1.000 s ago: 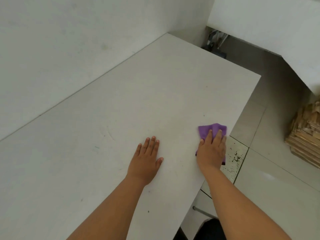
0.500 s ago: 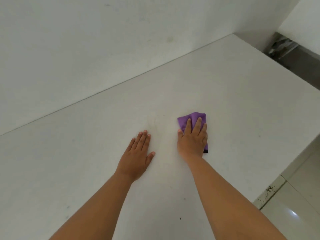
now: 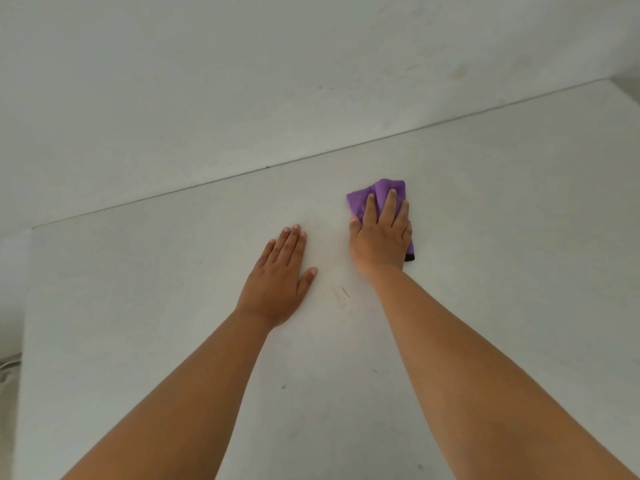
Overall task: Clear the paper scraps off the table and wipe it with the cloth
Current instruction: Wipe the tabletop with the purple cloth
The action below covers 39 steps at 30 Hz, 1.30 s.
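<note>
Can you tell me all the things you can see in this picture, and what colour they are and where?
cloth: one, purple with a dark corner, lying on the table under the right hand
table: one, white, filling the lower part of the view, its far edge against the wall
wall: one, white with faint smudges, behind the table
small dark marks: a few, on the tabletop between the two forearms and nearer the camera
left hand: one, resting flat on the table, fingers straight, holding nothing
right hand: one, pressing flat on the cloth
</note>
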{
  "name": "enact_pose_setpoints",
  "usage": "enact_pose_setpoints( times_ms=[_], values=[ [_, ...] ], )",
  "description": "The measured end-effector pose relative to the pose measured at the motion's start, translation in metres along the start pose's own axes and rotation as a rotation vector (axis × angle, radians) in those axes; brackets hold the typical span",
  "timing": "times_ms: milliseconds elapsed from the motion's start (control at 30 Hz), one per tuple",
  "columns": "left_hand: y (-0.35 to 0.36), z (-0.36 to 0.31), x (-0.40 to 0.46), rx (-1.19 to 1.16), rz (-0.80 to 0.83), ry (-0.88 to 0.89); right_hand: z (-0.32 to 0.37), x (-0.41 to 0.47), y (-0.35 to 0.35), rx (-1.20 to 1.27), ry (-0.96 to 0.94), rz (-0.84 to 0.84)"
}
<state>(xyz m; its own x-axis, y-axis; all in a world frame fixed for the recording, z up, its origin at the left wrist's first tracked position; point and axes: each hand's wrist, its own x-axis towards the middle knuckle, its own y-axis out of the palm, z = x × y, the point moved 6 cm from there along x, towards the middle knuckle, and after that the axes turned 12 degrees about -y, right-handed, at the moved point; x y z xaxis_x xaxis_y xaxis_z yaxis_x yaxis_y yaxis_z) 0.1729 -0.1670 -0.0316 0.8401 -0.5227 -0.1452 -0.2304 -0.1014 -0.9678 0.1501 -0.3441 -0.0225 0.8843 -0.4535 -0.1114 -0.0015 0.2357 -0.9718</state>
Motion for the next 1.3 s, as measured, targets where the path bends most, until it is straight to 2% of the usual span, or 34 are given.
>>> enact_pose_setpoints(
  times_ms=[100,333,467,600,733,933,1133,1300],
  values=[
    [-0.003,0.010,0.009,0.001,-0.022,-0.025,0.015,0.034,0.001,0.001,-0.116,0.032],
    [-0.005,0.018,0.010,0.013,-0.043,-0.015,0.018,0.100,-0.005,0.121,-0.518,0.133],
    [-0.003,0.021,-0.012,0.011,-0.043,-0.041,0.017,0.075,-0.005,0.126,-0.611,0.186],
    [-0.001,0.029,-0.043,0.005,-0.003,-0.036,0.002,0.023,-0.008,0.108,-0.616,0.221],
    [0.004,0.039,-0.081,0.004,0.033,-0.052,-0.017,-0.034,-0.007,0.084,-0.557,0.172],
    [0.010,0.038,-0.136,-0.030,0.086,-0.034,-0.037,-0.119,-0.003,0.114,-0.248,0.143],
    [0.013,0.028,-0.159,-0.040,0.105,0.022,-0.013,-0.179,0.009,0.172,-0.020,0.126],
    [0.018,0.036,-0.167,-0.025,0.084,0.094,0.015,-0.191,0.018,0.247,0.213,0.159]
  ],
)
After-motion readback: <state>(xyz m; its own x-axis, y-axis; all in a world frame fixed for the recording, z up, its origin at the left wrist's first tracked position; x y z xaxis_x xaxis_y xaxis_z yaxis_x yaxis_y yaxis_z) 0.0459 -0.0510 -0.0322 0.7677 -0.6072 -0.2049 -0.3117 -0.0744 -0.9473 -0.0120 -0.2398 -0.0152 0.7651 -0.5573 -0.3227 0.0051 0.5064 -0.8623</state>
